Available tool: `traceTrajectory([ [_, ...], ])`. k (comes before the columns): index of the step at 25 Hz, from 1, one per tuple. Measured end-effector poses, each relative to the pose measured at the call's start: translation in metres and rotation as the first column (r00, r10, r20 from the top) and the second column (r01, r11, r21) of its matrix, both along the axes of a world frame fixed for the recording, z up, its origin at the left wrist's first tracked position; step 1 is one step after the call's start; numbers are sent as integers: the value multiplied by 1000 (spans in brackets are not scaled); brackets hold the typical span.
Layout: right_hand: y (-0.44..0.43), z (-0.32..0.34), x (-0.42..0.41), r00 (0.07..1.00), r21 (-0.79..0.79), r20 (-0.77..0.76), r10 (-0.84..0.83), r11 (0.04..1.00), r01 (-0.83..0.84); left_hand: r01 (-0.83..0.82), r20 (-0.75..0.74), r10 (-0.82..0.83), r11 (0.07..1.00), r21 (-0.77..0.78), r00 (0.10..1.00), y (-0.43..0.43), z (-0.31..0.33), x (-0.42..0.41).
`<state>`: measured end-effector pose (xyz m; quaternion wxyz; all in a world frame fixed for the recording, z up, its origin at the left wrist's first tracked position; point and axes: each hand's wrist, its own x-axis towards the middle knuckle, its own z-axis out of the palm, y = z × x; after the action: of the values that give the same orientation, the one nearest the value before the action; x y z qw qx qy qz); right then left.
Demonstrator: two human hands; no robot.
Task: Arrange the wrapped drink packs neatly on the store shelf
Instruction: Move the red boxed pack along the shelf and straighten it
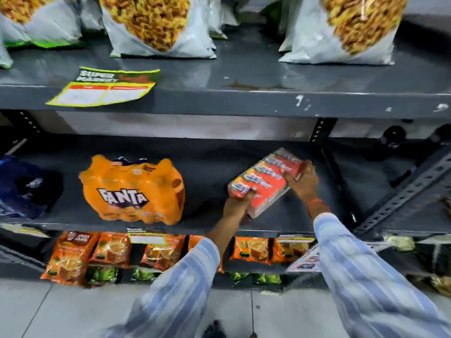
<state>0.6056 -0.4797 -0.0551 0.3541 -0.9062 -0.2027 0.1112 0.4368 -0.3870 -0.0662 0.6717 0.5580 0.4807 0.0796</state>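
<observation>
A red wrapped drink pack (pixel 264 180) lies tilted on the dark middle shelf (pixel 210 167), its long side running from near left to far right. My left hand (pixel 238 202) grips its near left corner. My right hand (pixel 302 179) grips its far right end. To the left on the same shelf stands an orange Fanta pack (pixel 133 191), apart from the red pack. A dark blue wrapped pack (pixel 23 189) sits at the shelf's far left, partly cut off by the frame edge.
Large snack bags (pixel 156 25) stand on the upper shelf (pixel 244 76), with a price card (pixel 103 87) hanging over its lip. Orange and green pouches (pixel 112 250) fill the bottom shelf. A perforated metal brace (pixel 402 193) slants at the right. Tiled floor lies below.
</observation>
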Motion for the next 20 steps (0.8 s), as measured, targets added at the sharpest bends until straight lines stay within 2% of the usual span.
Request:
traceTrajectory([
  [2, -7, -2, 18, 978, 72, -208, -12, 997, 28, -83, 50, 87, 993, -78, 995, 3, -8, 9],
  [3, -11, -3, 22, 960, 105, -281, -11, 994, 42, -89, 49, 91, 995, -46, 995, 4, -11, 10],
  [6, -13, -9, 34, 934, 302, -354, -53, 939, 168, -50, 36, 43, 977, 206, 998, 10, -14, 9],
  [9, -15, -5, 42, 883, 342, -427, -194, 869, 357, 121, -7, -138, 849, 515, 990, 18, -11, 5],
  [11, -23, -9, 41, 854, 428, -481, -199, 797, 426, 196, -38, -220, 763, 616, 975, 17, -11, -2],
  [13, -34, -21, 39, 841, 530, -525, -131, 723, 444, 148, -17, -179, 750, 644, 984, -2, -14, -10],
  [16, -40, -31, 40, 833, 618, -551, -50, 646, 448, -31, 59, -4, 813, 581, 998, -54, -17, -9],
  [18, -43, -28, 39, 813, 617, -580, -47, 626, 476, -25, 87, -22, 864, 502, 996, -68, -12, -1],
  [20, -52, -31, 31, 774, 625, -631, -45, 561, 542, -7, 108, -45, 900, 435, 993, -44, -2, 13],
])
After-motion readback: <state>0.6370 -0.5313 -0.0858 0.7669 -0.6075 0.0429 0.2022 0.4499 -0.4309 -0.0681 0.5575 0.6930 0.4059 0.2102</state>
